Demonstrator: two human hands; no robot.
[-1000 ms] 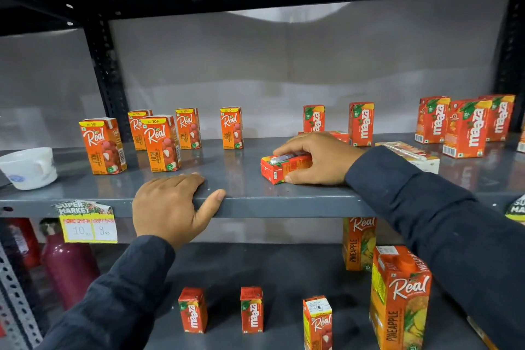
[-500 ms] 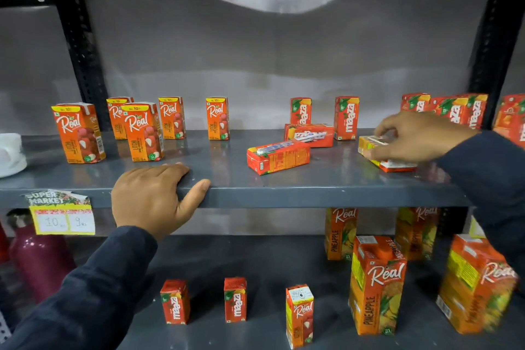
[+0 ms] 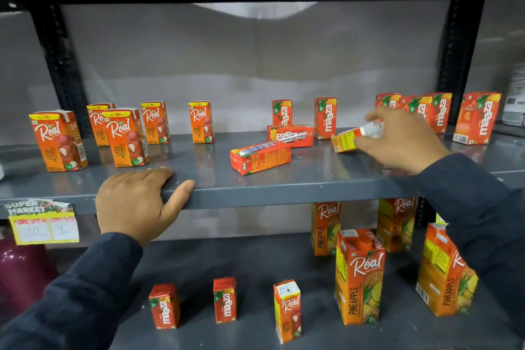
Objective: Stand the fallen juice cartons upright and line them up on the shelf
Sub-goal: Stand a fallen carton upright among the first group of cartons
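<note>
While your right hand is closed around the fallen carton, treat that carton as a light, stiff paperboard box: rigid along its edges, yielding on its broad faces, and likely smooth enough to slip under a loose hold. It lies tilted, its near end low at the shelf and its far end raised inside the grip. Squeeze across the two narrow sides near the middle, not on the end with the straw packet, which looks easy to tear off.

Just left of the grip lie two more fallen cartons: the rear one and, nearer the shelf edge, the front one. Behind the grip stand upright Maaza cartons, close enough to be knocked over on a wide swing.

Your left hand holds no carton; it grips the shelf lip, well apart from the work.

Expect the grey painted metal to be hard, flat and slick, so set each base down squarely. Bare shelf remains between the standing rows.
</note>
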